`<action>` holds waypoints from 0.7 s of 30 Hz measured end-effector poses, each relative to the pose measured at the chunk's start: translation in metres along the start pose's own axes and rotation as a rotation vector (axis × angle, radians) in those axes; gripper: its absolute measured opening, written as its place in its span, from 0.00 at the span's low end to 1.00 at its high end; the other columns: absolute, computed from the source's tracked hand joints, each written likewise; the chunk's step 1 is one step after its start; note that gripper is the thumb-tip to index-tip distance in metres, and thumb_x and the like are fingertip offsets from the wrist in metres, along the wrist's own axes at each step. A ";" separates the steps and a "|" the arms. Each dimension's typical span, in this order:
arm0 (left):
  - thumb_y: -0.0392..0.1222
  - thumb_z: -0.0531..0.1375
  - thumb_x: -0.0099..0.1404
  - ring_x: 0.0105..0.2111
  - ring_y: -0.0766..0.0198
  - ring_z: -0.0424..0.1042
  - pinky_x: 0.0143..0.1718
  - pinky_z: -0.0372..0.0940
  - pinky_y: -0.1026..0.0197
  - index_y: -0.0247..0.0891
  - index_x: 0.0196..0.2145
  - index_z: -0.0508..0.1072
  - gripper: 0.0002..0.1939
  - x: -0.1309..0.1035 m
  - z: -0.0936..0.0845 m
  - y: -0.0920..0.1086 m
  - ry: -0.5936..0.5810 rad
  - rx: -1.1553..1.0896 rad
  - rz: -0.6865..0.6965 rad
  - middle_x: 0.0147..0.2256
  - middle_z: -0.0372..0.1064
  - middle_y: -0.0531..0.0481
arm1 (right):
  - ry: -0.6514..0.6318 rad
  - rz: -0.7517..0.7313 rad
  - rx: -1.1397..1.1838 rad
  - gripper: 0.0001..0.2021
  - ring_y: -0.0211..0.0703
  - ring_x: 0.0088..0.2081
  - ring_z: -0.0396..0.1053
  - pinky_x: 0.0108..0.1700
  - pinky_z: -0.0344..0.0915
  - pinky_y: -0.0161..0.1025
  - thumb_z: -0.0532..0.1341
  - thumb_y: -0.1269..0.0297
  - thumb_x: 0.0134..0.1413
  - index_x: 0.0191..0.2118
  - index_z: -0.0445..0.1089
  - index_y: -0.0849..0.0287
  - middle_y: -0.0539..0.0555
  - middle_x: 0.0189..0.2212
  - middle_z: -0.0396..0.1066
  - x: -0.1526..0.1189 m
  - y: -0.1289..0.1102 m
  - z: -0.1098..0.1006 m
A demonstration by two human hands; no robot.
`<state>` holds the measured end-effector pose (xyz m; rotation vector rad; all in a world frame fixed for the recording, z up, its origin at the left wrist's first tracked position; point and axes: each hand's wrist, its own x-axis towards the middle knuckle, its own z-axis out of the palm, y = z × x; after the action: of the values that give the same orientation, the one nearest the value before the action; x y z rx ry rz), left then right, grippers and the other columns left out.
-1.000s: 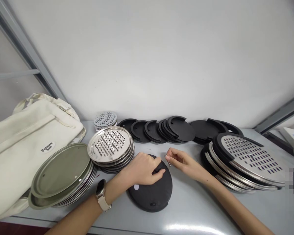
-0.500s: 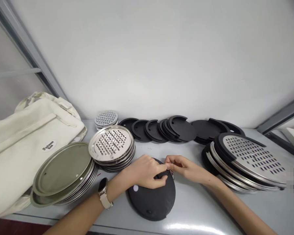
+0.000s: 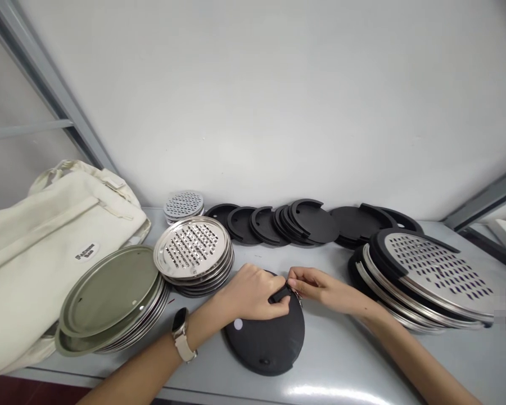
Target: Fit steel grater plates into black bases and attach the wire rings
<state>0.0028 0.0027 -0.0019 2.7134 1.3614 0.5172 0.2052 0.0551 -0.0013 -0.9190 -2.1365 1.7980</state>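
Note:
A round black disc (image 3: 266,344) with a hole and a pale round spot lies on the grey table in front of me. My left hand (image 3: 257,293) is closed on its far edge, thumb and fingers around a raised black part there. Close beside it, my right hand (image 3: 314,287) is pinched at the same edge. A small shiny metal piece (image 3: 297,297), like a clip or short chain, hangs at those fingertips. Its exact form is too small to make out, and the fingers hide where it meets the disc.
Round metal grater plates (image 3: 194,247) are stacked behind my left arm, beside olive-green round trays (image 3: 109,292). More black discs (image 3: 314,222) line the wall. To the right sits a tilted stack of large grater plates with black rims (image 3: 438,270). A cream bag (image 3: 54,230) lies far left.
Both hands have shifted slightly right, and the black disc's near edge has moved a little away from me. More of the raised black part shows between my left fingers.

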 end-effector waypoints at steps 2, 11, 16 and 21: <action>0.47 0.55 0.61 0.21 0.64 0.67 0.22 0.50 0.63 0.38 0.25 0.68 0.12 0.000 -0.001 0.000 -0.003 -0.003 -0.007 0.20 0.68 0.53 | 0.003 0.003 -0.012 0.20 0.34 0.26 0.51 0.29 0.50 0.33 0.53 0.46 0.60 0.29 0.59 0.59 0.45 0.24 0.53 0.000 -0.002 0.001; 0.48 0.55 0.61 0.21 0.64 0.68 0.21 0.48 0.62 0.37 0.24 0.67 0.13 0.001 -0.001 0.000 -0.002 0.026 -0.003 0.20 0.69 0.53 | 0.034 0.023 -0.082 0.25 0.34 0.24 0.48 0.26 0.48 0.33 0.49 0.38 0.57 0.27 0.57 0.58 0.45 0.22 0.50 0.002 -0.005 0.003; 0.47 0.55 0.61 0.21 0.64 0.68 0.22 0.47 0.61 0.37 0.22 0.66 0.14 0.001 -0.002 0.000 -0.011 0.045 0.016 0.20 0.68 0.53 | 0.060 0.043 -0.089 0.25 0.33 0.24 0.48 0.26 0.50 0.32 0.49 0.39 0.58 0.26 0.57 0.58 0.44 0.22 0.50 0.004 -0.001 0.002; 0.45 0.54 0.62 0.21 0.64 0.68 0.22 0.47 0.61 0.37 0.23 0.66 0.12 0.000 -0.002 0.000 -0.015 0.074 0.014 0.20 0.69 0.52 | 0.046 0.057 -0.061 0.26 0.34 0.24 0.52 0.28 0.53 0.33 0.49 0.39 0.58 0.25 0.57 0.59 0.46 0.21 0.53 0.004 0.000 0.003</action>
<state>0.0020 0.0031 0.0002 2.7808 1.3856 0.4556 0.2006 0.0552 -0.0027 -1.0351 -2.1695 1.7282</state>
